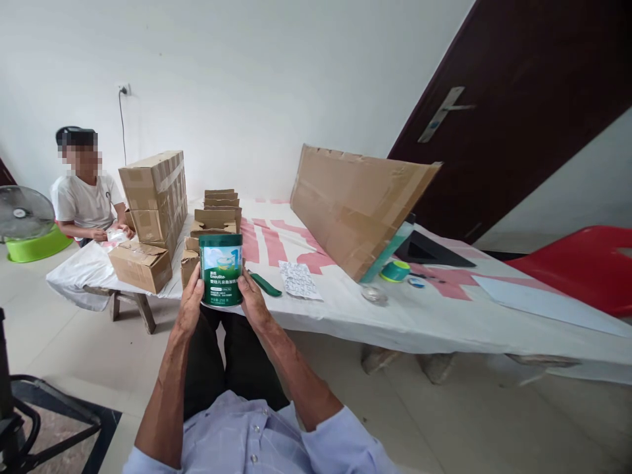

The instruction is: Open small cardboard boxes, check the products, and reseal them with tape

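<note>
A dark green can (pixel 222 271) with a printed label is held upright above my lap, at the table's near edge. My left hand (pixel 191 301) grips its left side, and my right hand (pixel 255 300) grips its right side. Beside the right fingers lies a green-handled tool (pixel 265 284), its other end hidden. Further right on the cloth is a sheet of printed labels (pixel 299 280). Behind the can stands a row of open cardboard boxes (pixel 215 219), partly covered by it.
Taped cartons (pixel 158 191) stack at the left, with a smaller box (pixel 141 264) in front. A large cardboard panel (pixel 355 204) leans at centre right, near a tape roll (pixel 395 270). Another person (pixel 87 197) sits at the far left near a fan (pixel 24 214). A red chair (pixel 577 270) stands right.
</note>
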`<state>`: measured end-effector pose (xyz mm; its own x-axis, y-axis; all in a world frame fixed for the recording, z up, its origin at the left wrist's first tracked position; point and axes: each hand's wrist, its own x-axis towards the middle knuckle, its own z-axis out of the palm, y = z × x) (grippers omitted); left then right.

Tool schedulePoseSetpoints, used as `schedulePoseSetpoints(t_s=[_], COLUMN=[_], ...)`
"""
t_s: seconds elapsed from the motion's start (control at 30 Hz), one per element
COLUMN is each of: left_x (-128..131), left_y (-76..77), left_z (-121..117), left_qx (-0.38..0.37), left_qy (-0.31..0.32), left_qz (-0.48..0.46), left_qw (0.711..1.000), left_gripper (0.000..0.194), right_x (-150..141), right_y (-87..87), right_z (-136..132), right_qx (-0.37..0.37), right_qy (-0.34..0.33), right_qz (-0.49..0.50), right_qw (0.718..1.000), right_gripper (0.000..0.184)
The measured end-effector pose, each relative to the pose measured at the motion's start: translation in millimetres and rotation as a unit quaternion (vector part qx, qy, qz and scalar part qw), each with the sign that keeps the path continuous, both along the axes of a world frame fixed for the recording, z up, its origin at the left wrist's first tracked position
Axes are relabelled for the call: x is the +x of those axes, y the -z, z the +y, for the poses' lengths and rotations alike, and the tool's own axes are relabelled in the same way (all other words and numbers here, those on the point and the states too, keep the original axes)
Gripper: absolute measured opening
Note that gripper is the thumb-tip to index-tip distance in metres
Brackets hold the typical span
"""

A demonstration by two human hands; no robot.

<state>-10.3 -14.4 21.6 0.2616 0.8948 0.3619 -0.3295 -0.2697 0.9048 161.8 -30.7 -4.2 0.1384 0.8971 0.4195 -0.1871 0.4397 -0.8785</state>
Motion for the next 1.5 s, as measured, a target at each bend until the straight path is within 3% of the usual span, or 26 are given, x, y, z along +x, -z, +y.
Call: schedulePoseSetpoints(t_s=[0.3,0.8,0.93,1.07,1.23,1.37,1.43,1.5], left_x=[-3.4,-6.9,-5.4,-9.5,-19.1,-18.2,-18.1,-22.2], left_y=[-4.5,-17.5,-20.1,-21.9,-0.5,27.1,33.6,32.5], left_z=[-4.5,-18.0,-18.4,-20.4,-25.9,-29.8,-28.9,-25.4], left_qx=[0.027,0.016,0.014,0.007,-0.032,-0.1,-0.13,-0.14], left_qy=[-0.013,-0.02,-0.017,0.041,0.112,0.122,0.102,0.072], left_qz=[0.019,0.024,0.042,0.067,0.128,0.11,0.111,0.125], left_qw=[0.999,0.999,0.999,0.997,0.985,0.981,0.98,0.98], left_gripper=[0.078,0.079,0.086,0.103,0.11,0.103,0.096,0.084], right_x=[-2.4,-3.9,-3.9,1.1,10.7,15.8,22.0,32.8], right_y=[-7.0,-2.7,-2.8,-1.1,30.3,58.8,54.5,35.2], right_z=[-5.4,-10.5,-13.0,-24.4,-53.6,-70.5,-68.3,-54.8], right_qx=[0.001,-0.011,-0.023,-0.028,-0.052,-0.083,-0.066,-0.017], right_qy=[0.002,0.003,0.0,-0.014,-0.1,-0.088,-0.084,-0.05], right_qz=[0.023,0.025,0.027,-0.006,-0.098,-0.175,-0.227,-0.279], right_qw=[1.0,1.0,0.999,0.999,0.989,0.977,0.968,0.959], right_gripper=[0.075,0.074,0.081,0.082,0.102,0.105,0.098,0.087])
